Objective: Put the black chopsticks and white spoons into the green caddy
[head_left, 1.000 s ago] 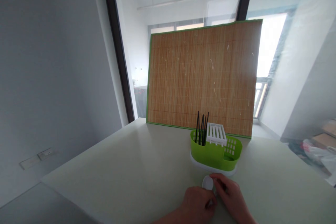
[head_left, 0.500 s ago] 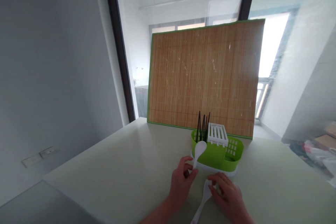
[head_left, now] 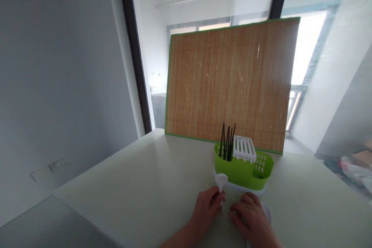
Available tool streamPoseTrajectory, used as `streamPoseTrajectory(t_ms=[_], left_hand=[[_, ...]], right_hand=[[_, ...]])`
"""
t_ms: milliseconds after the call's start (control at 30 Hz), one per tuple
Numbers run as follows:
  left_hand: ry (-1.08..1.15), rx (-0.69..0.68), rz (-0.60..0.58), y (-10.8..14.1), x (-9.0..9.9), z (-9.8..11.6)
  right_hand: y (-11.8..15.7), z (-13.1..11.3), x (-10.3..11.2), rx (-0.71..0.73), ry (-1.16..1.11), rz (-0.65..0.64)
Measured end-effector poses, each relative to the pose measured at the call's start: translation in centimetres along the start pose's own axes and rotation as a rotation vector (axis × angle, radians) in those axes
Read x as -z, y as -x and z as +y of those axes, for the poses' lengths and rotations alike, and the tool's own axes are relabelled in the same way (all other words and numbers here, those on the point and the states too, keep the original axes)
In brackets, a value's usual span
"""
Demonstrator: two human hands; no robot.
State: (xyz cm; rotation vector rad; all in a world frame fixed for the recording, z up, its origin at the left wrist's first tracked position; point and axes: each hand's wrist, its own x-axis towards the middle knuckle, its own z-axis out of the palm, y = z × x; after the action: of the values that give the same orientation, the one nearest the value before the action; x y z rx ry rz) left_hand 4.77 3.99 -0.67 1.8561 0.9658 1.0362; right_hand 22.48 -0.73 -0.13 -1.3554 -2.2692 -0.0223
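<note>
My left hand (head_left: 207,205) is closed around the handle of a white spoon (head_left: 221,179), its bowl pointing up in front of the green utensil holder (head_left: 236,172). The handle's lower end shows below my fingers, just above the tabletop. Close by on the right, my right hand (head_left: 248,213) rests low over the table, fingers loosely curled and no object visible between them. Another white spoon (head_left: 267,212) lies beside and partly under this hand, which hides its middle. Black chopsticks (head_left: 227,143) stand in the left part of the holder, next to a white slotted rack (head_left: 244,148).
The pale table (head_left: 139,178) extends left and right of my hands. A bamboo mat with green edging (head_left: 229,85) stands upright behind the holder. A grey wall (head_left: 72,85) is at left, with glass behind the mat.
My left hand has lowered with the spoon, moving it down from the holder's front. The spoon that lay at my right fingertips no longer shows there. The view has shifted slightly.
</note>
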Motion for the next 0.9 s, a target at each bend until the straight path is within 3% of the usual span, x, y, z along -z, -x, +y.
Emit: streamPoseTrajectory(t_ms=[267, 600, 767, 900], left_hand=[[-0.083, -0.208, 0.034, 0.5, -0.7, 0.4], [-0.046, -0.189, 0.019, 0.7, -1.2, 0.1], [0.015, -0.165, 0.116, 0.3, -0.2, 1.9], [-0.097, -0.277, 0.139, -0.2, 1.2, 4.0]], right_hand=[[-0.2, -0.6, -1.3, -0.027, -0.048, 0.021], [0.0, -0.1, -2.1, -0.033, -0.059, -0.040], [-0.1, -0.2, -1.8, -0.024, -0.034, -0.072], [0.0, -0.1, -1.9, -0.001, -0.029, -0.070]])
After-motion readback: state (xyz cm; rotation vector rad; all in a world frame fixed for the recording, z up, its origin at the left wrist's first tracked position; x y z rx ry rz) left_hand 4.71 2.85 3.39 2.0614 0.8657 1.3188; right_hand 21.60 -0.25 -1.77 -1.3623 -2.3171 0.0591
